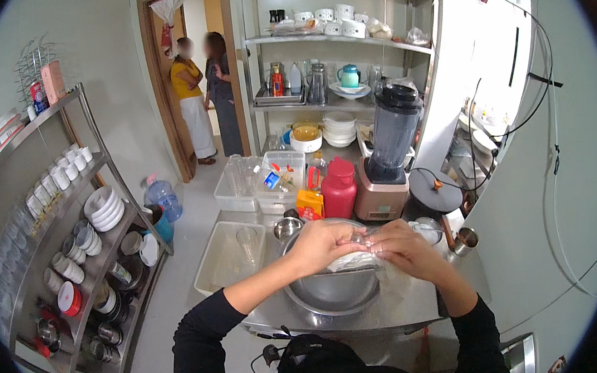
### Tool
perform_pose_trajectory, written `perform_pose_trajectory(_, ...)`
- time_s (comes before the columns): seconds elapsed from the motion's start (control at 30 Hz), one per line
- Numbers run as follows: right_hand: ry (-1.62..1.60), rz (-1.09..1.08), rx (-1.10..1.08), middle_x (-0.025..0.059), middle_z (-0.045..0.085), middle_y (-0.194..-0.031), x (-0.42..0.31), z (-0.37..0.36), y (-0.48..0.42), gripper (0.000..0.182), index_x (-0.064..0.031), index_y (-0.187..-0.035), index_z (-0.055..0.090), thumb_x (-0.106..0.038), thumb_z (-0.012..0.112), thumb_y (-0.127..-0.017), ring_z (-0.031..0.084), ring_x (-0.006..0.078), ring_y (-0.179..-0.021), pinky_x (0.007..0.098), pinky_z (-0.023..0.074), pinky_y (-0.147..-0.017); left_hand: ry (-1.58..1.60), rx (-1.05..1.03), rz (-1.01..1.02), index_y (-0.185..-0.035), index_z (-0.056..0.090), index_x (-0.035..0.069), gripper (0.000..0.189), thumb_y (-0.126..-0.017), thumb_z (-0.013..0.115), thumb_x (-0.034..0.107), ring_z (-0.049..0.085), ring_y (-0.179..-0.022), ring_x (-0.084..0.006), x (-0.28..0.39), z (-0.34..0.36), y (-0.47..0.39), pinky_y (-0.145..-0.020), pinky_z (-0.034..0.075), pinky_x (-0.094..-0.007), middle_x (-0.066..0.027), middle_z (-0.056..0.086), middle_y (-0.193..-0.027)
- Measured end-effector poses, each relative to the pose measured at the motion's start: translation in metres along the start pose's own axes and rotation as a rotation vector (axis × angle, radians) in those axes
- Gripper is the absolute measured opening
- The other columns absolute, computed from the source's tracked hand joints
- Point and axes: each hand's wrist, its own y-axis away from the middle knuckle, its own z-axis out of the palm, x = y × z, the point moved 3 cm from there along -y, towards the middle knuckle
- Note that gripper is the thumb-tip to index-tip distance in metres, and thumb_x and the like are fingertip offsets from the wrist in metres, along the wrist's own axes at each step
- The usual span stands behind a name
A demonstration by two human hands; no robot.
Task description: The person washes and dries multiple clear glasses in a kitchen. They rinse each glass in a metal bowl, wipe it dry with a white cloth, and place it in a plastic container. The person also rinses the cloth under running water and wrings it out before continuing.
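Observation:
Over a large stainless steel bowl (336, 296), my two hands pinch a clear plastic bag (353, 260) that has something white in it. My left hand (325, 244) has thumb and fingers closed on the bag's upper part. Fingertips of my right hand (408, 249) grip the same plastic, close beside the left. What the white content is cannot be made out. The bowl stands on a steel table (401, 300), and its far part is hidden by the bag and my hands.
Behind the bowl are a blender (389, 177), a red jug (339, 185), a yellow box (310, 205) and a small metal bowl (287, 227). Left sits a plastic tub (204, 266) with a glass. A metal cup (464, 240) stands right. Two people (190, 83) are in the doorway.

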Motion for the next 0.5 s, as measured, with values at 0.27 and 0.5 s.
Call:
perform_pose_trajectory(0.27,-0.377,0.066,0.221,0.0126,0.043,-0.107,0.015,-0.01,0.0,0.046,-0.0069,-0.099,0.041,0.001,0.067,-0.062,0.043,0.0258,-0.106,0.0331,0.0366,-0.092,0.109,-0.052,-0.085,-0.058,0.034,0.002,0.036,-0.073,0.067,0.003,0.059,-0.087,-0.0131,-0.01,-0.015,-0.002,-0.064,0.046,-0.0253,-0.0139,0.065,-0.085)
perform_pose_trajectory(0.5,-0.583,0.415,0.362,0.0108,0.042,-0.11,0.037,0.014,0.018,0.064,-0.004,-0.111,0.034,-0.013,0.076,-0.064,0.041,0.0217,-0.11,0.0339,0.0392,-0.089,0.339,0.123,-0.053,-0.057,0.03,0.004,0.042,-0.074,0.068,0.005,0.062,-0.094,-0.0202,-0.022,-0.024,0.012,-0.054,0.043,-0.0267,-0.0056,0.042,-0.054)
